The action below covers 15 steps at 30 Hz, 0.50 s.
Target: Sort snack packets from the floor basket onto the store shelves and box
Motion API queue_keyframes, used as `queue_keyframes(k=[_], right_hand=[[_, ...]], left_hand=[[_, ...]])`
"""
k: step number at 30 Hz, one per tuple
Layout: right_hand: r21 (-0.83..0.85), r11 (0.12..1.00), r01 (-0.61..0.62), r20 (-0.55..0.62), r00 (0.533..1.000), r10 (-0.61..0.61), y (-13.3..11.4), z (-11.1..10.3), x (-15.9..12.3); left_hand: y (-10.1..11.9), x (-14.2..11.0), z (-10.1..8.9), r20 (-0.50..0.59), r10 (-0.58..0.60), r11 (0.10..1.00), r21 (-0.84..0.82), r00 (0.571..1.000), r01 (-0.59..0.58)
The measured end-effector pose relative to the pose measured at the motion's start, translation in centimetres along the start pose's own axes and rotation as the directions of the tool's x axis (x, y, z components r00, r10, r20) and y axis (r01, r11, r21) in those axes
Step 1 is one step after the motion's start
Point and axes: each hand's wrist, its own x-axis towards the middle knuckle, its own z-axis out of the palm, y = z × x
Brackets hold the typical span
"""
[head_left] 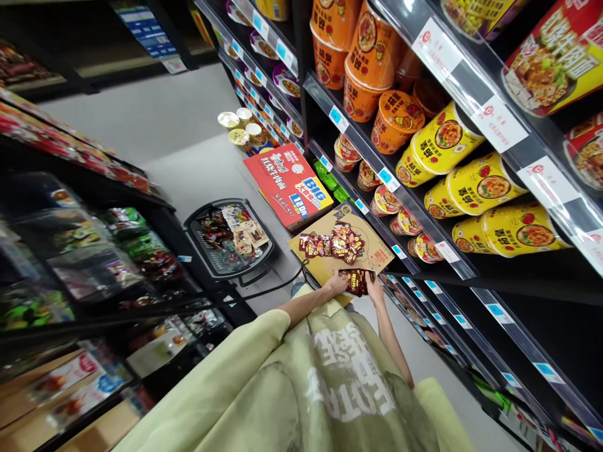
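Observation:
Several dark red-brown snack packets (357, 282) are bunched between my two hands, at the near edge of a tan cardboard box (377, 242). My left hand (336, 284) is closed on their left end. On the right end, my right hand (375, 290) grips with the fingers partly hidden. More packets of the same look (347, 242) lie in a loose pile on the box top, just beyond my hands. A second line of them (315, 245) stretches to the left of that pile.
A dark shopping basket (230, 271) with mixed small packets stands on the floor to the left, its handle lowered. Beyond the box lies a red carton (277, 182), with several cup tubs (240, 129) behind it. Noodle-cup shelves (405, 185) rise closely on the right; snack racks (94, 238) line the left.

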Motion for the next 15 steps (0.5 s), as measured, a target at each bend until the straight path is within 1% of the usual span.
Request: queue_keyframes(k=[4,8,11,13,14,15], right_hand=[[0.104,0.994,-0.022,-0.028,0.999,0.025,0.4,-0.4,0.6],[0.165,0.986,-0.012,-0.055,0.998,0.021,0.9,-0.6,0.8],[0.207,0.978,0.005,-0.092,0.996,0.015,1.0,-0.3,0.7],[0.238,0.971,0.024,-0.136,0.991,0.008,0.9,0.1,0.6],[0.251,0.967,0.037,-0.164,0.986,0.005,0.9,0.3,0.4],[0.262,0.964,0.052,-0.194,0.981,0.000,0.8,0.4,0.3]], left_hand=[[0.1,-0.4,-0.6,-0.023,-0.011,1.000,0.007,1.000,0.011],[-0.2,-2.0,-1.9,-0.106,-0.019,0.998,-0.054,0.994,0.013],[-0.7,-2.7,-3.4,-0.182,-0.078,0.990,-0.131,0.980,0.055],[-1.8,-2.8,-4.7,-0.248,-0.180,0.971,-0.198,0.952,0.132],[-2.6,-2.8,-5.4,-0.285,-0.256,0.953,-0.235,0.924,0.192],[-3.6,-2.7,-6.1,-0.320,-0.348,0.924,-0.277,0.881,0.264]])
